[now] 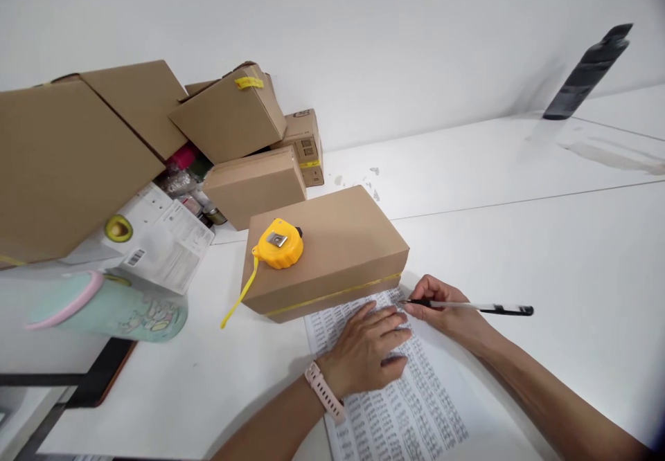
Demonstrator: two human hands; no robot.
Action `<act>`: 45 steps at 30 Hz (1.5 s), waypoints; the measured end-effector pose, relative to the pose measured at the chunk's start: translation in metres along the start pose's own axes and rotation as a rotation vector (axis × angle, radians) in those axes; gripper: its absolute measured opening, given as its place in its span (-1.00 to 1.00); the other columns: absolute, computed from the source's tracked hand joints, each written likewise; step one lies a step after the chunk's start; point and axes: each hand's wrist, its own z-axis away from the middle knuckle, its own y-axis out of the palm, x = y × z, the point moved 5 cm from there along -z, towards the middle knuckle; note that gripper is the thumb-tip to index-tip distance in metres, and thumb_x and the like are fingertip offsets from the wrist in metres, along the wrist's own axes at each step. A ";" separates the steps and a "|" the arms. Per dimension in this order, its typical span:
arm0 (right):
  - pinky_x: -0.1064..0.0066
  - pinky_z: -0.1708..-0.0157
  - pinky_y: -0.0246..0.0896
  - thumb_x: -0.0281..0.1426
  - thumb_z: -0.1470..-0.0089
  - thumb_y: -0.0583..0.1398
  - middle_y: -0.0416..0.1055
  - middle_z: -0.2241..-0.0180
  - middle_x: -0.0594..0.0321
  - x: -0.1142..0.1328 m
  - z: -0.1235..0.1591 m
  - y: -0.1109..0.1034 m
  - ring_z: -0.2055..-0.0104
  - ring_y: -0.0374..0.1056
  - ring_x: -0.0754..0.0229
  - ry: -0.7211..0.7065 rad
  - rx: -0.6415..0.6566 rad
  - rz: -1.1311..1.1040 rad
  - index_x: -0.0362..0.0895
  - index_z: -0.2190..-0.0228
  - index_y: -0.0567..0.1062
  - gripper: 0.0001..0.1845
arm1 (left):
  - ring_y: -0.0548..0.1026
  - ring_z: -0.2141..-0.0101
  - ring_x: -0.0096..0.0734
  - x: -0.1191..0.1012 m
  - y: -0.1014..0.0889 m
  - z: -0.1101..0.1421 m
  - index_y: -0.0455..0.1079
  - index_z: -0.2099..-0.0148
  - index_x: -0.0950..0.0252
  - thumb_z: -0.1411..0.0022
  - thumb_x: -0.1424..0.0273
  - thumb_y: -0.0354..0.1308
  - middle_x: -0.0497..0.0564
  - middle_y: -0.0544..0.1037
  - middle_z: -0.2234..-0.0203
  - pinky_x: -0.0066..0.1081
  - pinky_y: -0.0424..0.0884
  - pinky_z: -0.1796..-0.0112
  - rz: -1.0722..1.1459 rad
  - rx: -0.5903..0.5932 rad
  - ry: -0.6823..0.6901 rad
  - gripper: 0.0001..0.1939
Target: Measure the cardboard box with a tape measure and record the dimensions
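My right hand [441, 305] pinches a black-and-clear pen [483, 306], its tip on the upper right part of a sheet of paper [400, 419]. Rows of small writing cover the sheet. My left hand [368, 350] lies flat on the paper with its fingers spread, a pink watch band [325, 392] around the wrist. Just beyond the fingers, a closed cardboard box [337, 232] with a yellow strip along its front covers the sheet's top edge. On the box rests a yellow tape measure [280, 245], its yellow strap hanging over the left side.
Several cardboard boxes [228, 115] are piled at the back left. A mint tumbler [135, 312] with a pink rim stands at the left near a printed packet [171, 239] with an avocado picture. At the far right, a dark bottle [587, 77] stands by the wall.
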 end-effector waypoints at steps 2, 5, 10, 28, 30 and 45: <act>0.42 0.54 0.10 -0.05 0.10 0.42 0.35 0.53 0.33 -0.001 -0.001 0.000 0.51 0.19 0.29 0.005 0.039 -0.007 -0.09 0.45 0.39 -0.55 | 0.36 -0.23 -0.29 0.000 -0.001 -0.001 0.43 -0.09 0.25 -0.31 0.33 0.12 0.05 0.53 -0.12 -0.17 0.05 -0.31 0.012 -0.017 0.000 -0.68; 0.38 0.53 0.16 -0.02 -0.01 0.35 0.35 0.56 0.32 -0.001 0.001 0.001 0.53 0.22 0.26 0.011 0.037 -0.013 -0.07 0.47 0.35 -0.57 | 0.36 -0.23 -0.31 0.000 -0.002 -0.002 0.43 -0.09 0.24 -0.33 0.36 0.09 0.05 0.53 -0.12 -0.18 0.04 -0.31 0.015 -0.011 -0.001 -0.69; 0.42 0.62 -0.04 0.03 -0.15 0.20 0.15 0.59 0.38 0.003 0.009 0.001 0.58 0.04 0.30 -0.075 -0.121 0.157 -0.05 0.55 0.25 -0.51 | 0.35 -0.23 -0.30 0.001 -0.001 -0.002 0.42 -0.10 0.23 -0.34 0.36 0.07 0.05 0.51 -0.14 -0.17 0.07 -0.31 -0.004 0.024 -0.015 -0.68; 0.37 0.53 -0.06 -0.03 -0.20 0.18 0.10 0.56 0.40 -0.004 0.006 0.001 0.52 0.01 0.26 -0.130 -0.087 0.231 -0.04 0.50 0.24 -0.57 | 0.35 -0.16 -0.14 0.001 -0.006 -0.004 0.47 -0.05 0.29 -0.28 0.39 0.11 0.14 0.48 -0.13 -0.12 0.28 -0.22 0.051 -0.055 -0.034 -0.68; 0.38 0.53 -0.05 -0.03 -0.20 0.19 0.12 0.56 0.40 -0.003 0.007 0.002 0.52 0.02 0.26 -0.134 -0.079 0.234 -0.04 0.51 0.24 -0.57 | 0.35 -0.16 -0.14 0.002 -0.005 -0.003 0.47 -0.06 0.30 -0.27 0.39 0.12 0.14 0.48 -0.13 -0.14 0.28 -0.22 0.048 -0.067 -0.029 -0.68; 0.41 0.57 -0.03 -0.01 -0.16 0.20 0.13 0.60 0.40 0.005 0.007 0.005 0.56 0.02 0.29 -0.169 -0.084 0.290 -0.04 0.54 0.24 -0.55 | 0.33 -0.18 -0.14 0.002 -0.002 -0.002 0.46 -0.08 0.31 -0.28 0.39 0.12 0.14 0.46 -0.15 -0.13 0.28 -0.22 0.029 -0.038 -0.037 -0.66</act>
